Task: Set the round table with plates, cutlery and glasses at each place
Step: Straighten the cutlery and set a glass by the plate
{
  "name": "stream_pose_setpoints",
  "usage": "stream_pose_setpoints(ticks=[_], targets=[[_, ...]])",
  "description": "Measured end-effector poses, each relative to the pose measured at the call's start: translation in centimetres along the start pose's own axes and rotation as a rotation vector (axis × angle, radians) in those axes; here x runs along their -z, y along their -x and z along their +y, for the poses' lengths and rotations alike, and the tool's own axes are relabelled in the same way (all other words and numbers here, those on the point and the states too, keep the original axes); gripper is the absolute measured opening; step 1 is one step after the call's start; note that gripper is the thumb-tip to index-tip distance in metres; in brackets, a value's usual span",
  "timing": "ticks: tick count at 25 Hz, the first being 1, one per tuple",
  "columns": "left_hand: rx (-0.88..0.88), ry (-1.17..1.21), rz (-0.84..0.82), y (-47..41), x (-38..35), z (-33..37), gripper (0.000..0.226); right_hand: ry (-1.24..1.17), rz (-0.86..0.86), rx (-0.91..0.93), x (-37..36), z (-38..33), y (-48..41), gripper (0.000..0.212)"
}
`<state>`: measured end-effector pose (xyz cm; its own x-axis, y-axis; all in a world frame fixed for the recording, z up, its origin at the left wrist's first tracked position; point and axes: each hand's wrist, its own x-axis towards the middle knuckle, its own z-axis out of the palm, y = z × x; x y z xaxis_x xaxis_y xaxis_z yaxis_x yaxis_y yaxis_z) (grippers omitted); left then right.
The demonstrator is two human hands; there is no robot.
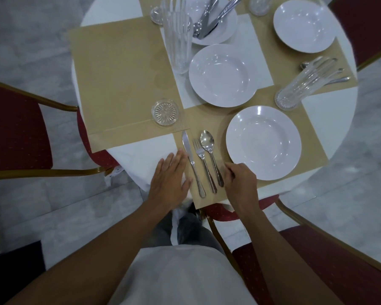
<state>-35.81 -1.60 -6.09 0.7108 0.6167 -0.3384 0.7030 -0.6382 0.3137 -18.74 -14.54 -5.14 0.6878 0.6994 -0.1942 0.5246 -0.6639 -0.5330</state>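
Note:
On the near tan placemat [312,150] lie a knife [190,160], a fork [204,165] and a spoon [210,150] side by side, left of a white deep plate [263,143]. My left hand [171,179] rests flat with straight fingers just left of the knife, its thumb near the knife handle. My right hand [240,183] is beside the spoon handle with fingers curled; whether it touches the handle I cannot tell. A short glass [165,112] stands behind the cutlery. A second plate [223,75] sits at the table centre.
A tall ribbed glass [178,40] stands behind the centre plate. A far plate [213,20] holds loose cutlery. Another plate [306,25] sits at the right, with cutlery [337,69] and a tall glass [299,89]. Red chairs [15,137] ring the table.

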Motion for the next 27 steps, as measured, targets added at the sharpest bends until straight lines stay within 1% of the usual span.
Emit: stream_pose_setpoints(ticks=[3,6,14,20,27], targets=[[-0.013,-0.063,-0.044,0.0,0.1,-0.5,0.076,0.087,-0.056,0.041,-0.5,-0.4,0.1,0.020],[-0.012,-0.079,-0.051,-0.1,0.3,-0.6,0.076,0.137,-0.084,0.051,-1.3,-0.9,0.4,0.025],[0.001,-0.084,-0.097,-0.3,1.1,-0.2,0.077,0.134,-0.057,0.029,-1.2,-0.6,1.0,0.026],[0.000,-0.072,-0.111,-0.3,1.3,-0.2,0.077,0.187,-0.031,0.024,-1.0,-0.3,1.2,0.028],[0.000,-0.076,-0.112,-0.4,1.3,-0.3,0.078,0.119,-0.013,-0.003,-1.0,-0.2,1.4,0.024]])
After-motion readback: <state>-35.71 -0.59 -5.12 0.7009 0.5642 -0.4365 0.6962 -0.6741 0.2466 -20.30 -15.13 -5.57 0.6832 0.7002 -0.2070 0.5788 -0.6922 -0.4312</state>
